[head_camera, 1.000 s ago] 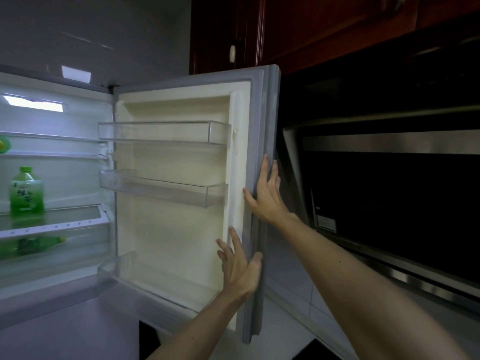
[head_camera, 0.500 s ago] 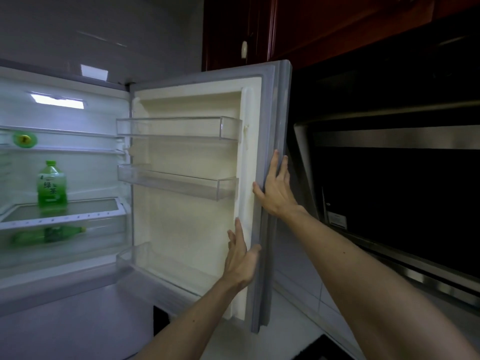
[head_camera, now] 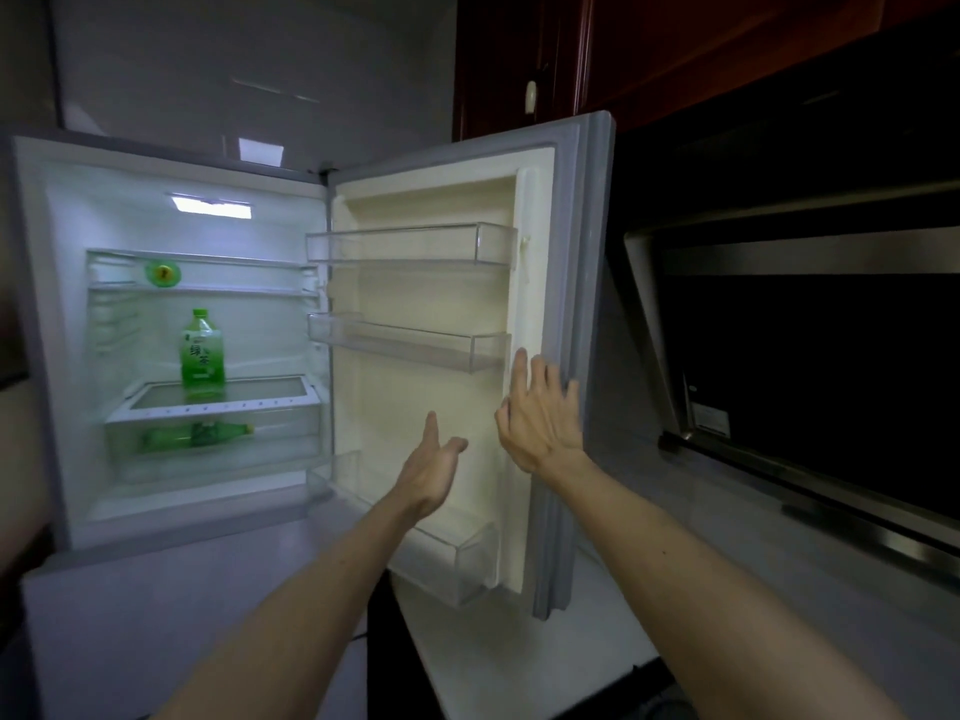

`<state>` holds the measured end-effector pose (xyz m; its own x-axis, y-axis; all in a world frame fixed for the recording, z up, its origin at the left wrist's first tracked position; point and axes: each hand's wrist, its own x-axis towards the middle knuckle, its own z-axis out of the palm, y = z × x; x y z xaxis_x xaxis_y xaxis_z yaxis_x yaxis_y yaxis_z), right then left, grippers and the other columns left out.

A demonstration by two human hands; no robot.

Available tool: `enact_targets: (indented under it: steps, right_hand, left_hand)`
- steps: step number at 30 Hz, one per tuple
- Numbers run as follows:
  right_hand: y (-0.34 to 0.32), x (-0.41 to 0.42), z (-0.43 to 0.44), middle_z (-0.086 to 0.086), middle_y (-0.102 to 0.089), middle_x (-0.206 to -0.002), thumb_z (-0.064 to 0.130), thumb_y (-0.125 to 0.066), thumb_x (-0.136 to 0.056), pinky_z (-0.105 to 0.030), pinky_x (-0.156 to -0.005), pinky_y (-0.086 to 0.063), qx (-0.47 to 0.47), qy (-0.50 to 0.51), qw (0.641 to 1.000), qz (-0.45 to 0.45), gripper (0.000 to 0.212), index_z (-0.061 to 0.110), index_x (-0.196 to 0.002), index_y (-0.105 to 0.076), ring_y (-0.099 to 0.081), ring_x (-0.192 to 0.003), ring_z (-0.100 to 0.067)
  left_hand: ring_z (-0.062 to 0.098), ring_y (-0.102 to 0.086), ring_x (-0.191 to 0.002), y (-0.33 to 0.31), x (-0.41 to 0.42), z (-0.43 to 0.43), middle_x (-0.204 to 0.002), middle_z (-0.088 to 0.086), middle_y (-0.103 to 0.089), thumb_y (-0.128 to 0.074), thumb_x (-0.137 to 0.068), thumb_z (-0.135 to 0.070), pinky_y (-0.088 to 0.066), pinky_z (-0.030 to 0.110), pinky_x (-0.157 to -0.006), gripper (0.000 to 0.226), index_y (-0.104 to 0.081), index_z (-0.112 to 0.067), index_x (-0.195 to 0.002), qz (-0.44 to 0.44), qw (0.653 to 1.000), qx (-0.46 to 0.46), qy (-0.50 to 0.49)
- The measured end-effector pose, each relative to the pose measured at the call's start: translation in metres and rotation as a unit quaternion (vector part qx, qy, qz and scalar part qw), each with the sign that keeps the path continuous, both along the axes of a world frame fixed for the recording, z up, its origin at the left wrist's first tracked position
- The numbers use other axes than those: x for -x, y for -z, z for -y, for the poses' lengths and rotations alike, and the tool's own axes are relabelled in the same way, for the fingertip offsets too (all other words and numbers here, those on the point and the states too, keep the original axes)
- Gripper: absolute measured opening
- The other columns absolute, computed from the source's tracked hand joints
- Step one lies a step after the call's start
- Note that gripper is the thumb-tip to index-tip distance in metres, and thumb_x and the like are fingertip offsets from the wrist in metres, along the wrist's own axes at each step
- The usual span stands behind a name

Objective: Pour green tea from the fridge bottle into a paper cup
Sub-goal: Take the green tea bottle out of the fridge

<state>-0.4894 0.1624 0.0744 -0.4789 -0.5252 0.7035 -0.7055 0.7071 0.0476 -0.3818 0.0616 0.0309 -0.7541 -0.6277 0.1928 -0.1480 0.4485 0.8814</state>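
A green tea bottle [head_camera: 201,350] stands upright on the glass shelf inside the open fridge [head_camera: 62,356]. Beneath that shelf a second green bottle [head_camera: 200,434] lies on its side in the drawer. The fridge door [head_camera: 566,356] is swung wide to the right. My right hand [head_camera: 543,410] is spread flat against the door's outer edge, fingers up. My left hand [head_camera: 432,467] hovers open in front of the door's inner face, palm turned right, holding nothing. No paper cup is in view.
Three clear door bins [head_camera: 410,244] are bare. A small green round object [head_camera: 163,273] sits on the top shelf. Dark red cabinets [head_camera: 519,59] hang above; a steel range hood [head_camera: 805,324] is at right. White countertop [head_camera: 156,615] lies below.
The view has swung left, showing the whole fridge interior. My left hand has come off the door and moved left; my right hand still rests on the door edge.
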Motion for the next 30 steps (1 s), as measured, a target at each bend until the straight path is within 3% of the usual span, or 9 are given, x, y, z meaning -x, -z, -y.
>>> enact_targets:
  steps: [4,8,12,14,17,23,30]
  right_hand:
    - [0.018,-0.027,0.014,-0.013,-0.048,-0.125,0.034,-0.037,-0.094,-0.047,-0.092,-0.036,-0.027,-0.037,0.999,0.019,0.052,0.006,-0.138,-0.037,-0.044,-0.112,-0.029]
    - [0.025,-0.054,0.037,-0.011,-0.045,-0.130,0.037,-0.031,-0.098,-0.047,-0.090,-0.037,-0.087,-0.101,0.990,0.045,0.051,0.010,-0.142,-0.032,-0.041,-0.115,-0.030]
    - [0.025,-0.084,0.068,-0.010,-0.038,-0.143,0.039,-0.026,-0.100,-0.053,-0.097,-0.035,-0.147,-0.157,0.972,0.097,0.052,0.018,-0.148,-0.023,-0.035,-0.125,-0.033]
    - [0.025,-0.099,0.085,-0.010,-0.032,-0.149,0.040,-0.023,-0.101,-0.054,-0.100,-0.033,-0.181,-0.178,0.960,0.120,0.053,0.021,-0.150,-0.019,-0.030,-0.131,-0.034]
    - [0.026,-0.123,0.112,-0.011,-0.030,-0.151,0.042,-0.021,-0.101,-0.055,-0.101,-0.031,-0.218,-0.206,0.944,0.139,0.053,0.022,-0.151,-0.019,-0.028,-0.134,-0.033]
    - [0.033,-0.163,0.169,-0.010,-0.016,-0.159,0.046,-0.019,-0.101,-0.057,-0.108,-0.025,-0.266,-0.236,0.917,0.180,0.059,0.024,-0.154,-0.009,-0.016,-0.143,-0.031]
    - [0.037,-0.191,0.235,-0.010,-0.013,-0.161,0.050,-0.020,-0.101,-0.056,-0.112,-0.025,-0.275,-0.230,0.914,0.187,0.062,0.023,-0.155,-0.005,-0.014,-0.146,-0.031]
  left_hand:
    - [0.028,-0.020,-0.146,-0.010,-0.040,0.027,-0.161,0.005,-0.013,-0.036,-0.098,-0.039,-0.018,0.038,-0.117,0.068,-0.004,-0.020,-0.155,0.031,0.996,0.048,-0.061]
    - [0.031,-0.017,-0.147,-0.014,-0.090,0.059,-0.162,0.001,-0.013,-0.024,-0.081,-0.058,-0.017,0.050,-0.118,0.080,-0.013,-0.027,-0.154,0.133,0.972,0.152,-0.125]
    - [0.037,-0.015,-0.146,-0.013,-0.135,0.085,-0.162,0.006,-0.010,-0.028,-0.097,-0.048,-0.016,0.056,-0.116,0.063,-0.015,-0.025,-0.154,0.235,0.920,0.253,-0.184]
    - [0.038,-0.025,-0.141,-0.014,-0.156,0.093,-0.157,0.013,-0.023,-0.032,-0.097,-0.047,-0.023,0.056,-0.111,0.061,-0.024,-0.019,-0.150,0.271,0.895,0.282,-0.213]
    - [0.037,-0.041,-0.128,-0.013,-0.188,0.108,-0.142,0.018,-0.042,-0.035,-0.095,-0.046,-0.036,0.052,-0.103,0.056,-0.039,-0.009,-0.136,0.314,0.865,0.307,-0.242]
    - [0.036,-0.045,-0.123,-0.008,-0.241,0.152,-0.138,0.020,-0.043,-0.033,-0.096,-0.046,-0.040,0.047,-0.099,0.057,-0.039,-0.005,-0.135,0.354,0.836,0.330,-0.260]
    - [0.034,-0.048,-0.121,-0.008,-0.276,0.215,-0.138,0.019,-0.044,-0.031,-0.097,-0.045,-0.040,0.043,-0.095,0.056,-0.037,-0.008,-0.138,0.392,0.809,0.342,-0.273]
